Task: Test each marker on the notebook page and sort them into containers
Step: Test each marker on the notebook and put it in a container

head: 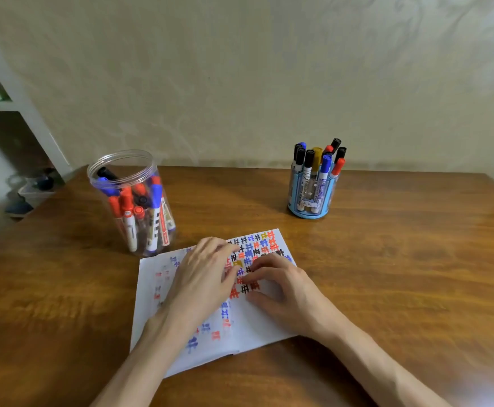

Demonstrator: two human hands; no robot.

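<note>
Wood table (pixel 386 274): notebook (pixel 254 324) lies open, centre near. Clear jar (pixel 121 152) far left, blue holder (pixel 310 212) far right, both w/ capped markers (pixel 128 212). L hand (pixel 201 274) flat on page, fingers relaxed; R hand (pixel 284 286) just beside, fingers lightly bent, resting on page, gripping nothing. Prob smoothing page pre-test: pin w/ L, free R to fetch marker, aim for bare white patch near edge
</note>
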